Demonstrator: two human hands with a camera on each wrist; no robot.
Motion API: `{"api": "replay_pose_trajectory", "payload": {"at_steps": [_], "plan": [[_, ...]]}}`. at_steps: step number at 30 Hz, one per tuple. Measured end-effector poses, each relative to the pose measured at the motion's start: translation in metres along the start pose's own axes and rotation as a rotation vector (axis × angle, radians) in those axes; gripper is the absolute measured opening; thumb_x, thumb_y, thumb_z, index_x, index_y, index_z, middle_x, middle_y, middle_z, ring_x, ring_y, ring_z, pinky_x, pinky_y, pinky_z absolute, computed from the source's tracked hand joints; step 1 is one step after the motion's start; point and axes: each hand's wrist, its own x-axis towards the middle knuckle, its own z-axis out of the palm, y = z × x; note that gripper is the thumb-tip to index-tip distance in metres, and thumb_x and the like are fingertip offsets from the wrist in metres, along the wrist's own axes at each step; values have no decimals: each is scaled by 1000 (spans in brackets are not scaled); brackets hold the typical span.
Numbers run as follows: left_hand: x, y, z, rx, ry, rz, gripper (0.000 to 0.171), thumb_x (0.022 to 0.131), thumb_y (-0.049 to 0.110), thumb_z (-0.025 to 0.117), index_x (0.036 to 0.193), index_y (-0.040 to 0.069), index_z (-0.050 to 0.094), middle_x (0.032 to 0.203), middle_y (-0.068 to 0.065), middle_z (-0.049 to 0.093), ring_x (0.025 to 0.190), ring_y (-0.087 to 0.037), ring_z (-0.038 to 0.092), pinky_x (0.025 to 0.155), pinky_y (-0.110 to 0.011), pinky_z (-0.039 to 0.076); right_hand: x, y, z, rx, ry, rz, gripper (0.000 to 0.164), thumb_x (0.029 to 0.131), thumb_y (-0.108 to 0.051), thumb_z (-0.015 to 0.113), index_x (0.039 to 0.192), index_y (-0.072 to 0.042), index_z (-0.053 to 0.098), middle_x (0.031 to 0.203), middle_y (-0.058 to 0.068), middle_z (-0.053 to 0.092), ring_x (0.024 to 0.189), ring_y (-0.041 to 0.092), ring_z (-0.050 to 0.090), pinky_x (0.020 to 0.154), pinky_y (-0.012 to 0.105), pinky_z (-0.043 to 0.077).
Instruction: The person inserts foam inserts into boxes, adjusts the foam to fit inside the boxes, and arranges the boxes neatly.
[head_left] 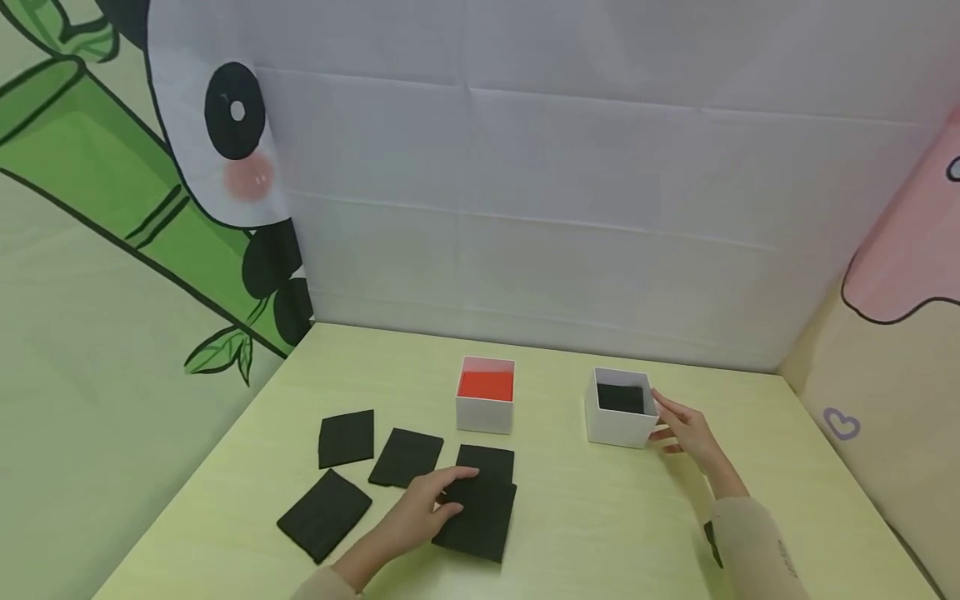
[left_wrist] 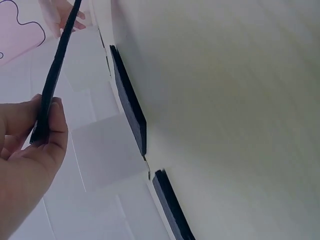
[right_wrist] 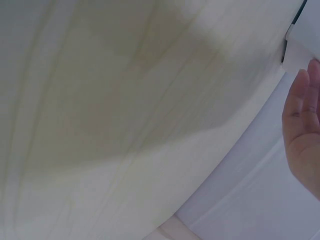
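Between thumb and fingers, my left hand (head_left: 420, 510) pinches a thin, soft-looking black square pad (head_left: 482, 521). In the left wrist view this pad (left_wrist: 57, 62) is edge-on and raised off the table. It overlaps a second black square (head_left: 487, 458) behind it in the head view. My right hand (head_left: 690, 433) is at the right side of a white open-topped box (head_left: 621, 431), its fingertips against the wall and rim. Something black (head_left: 620, 398) lies inside that box. The right wrist view shows the fingers (right_wrist: 295, 102) mostly straight beside the box.
Left of that box stands another white box (head_left: 483, 415) with a red piece (head_left: 486, 385) inside. More black squares lie on the yellow table at left, among them one at the back (head_left: 346, 439) and one nearer (head_left: 325, 516). A black piece (head_left: 712, 543) is partly hidden by my right sleeve.
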Motion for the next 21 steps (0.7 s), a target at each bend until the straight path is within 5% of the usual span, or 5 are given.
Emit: {"api": "replay_pose_trajectory", "payload": {"at_steps": [7, 21], "plan": [[12, 2, 6, -10, 84, 20, 36, 75, -5, 66, 110, 1, 62, 107, -9, 61, 82, -16, 56, 65, -23, 46, 1, -2, 1, 2, 7, 4, 46, 96, -22, 41, 137, -5, 29, 91, 13, 59, 80, 33, 62, 61, 40, 49], [35, 6, 17, -72, 109, 11, 42, 77, 2, 67, 118, 4, 58, 114, -10, 58, 94, -19, 56, 71, -24, 47, -1, -1, 2, -9, 4, 6, 47, 96, -24, 41, 138, -6, 29, 92, 12, 59, 81, 33, 61, 63, 41, 49]]}}
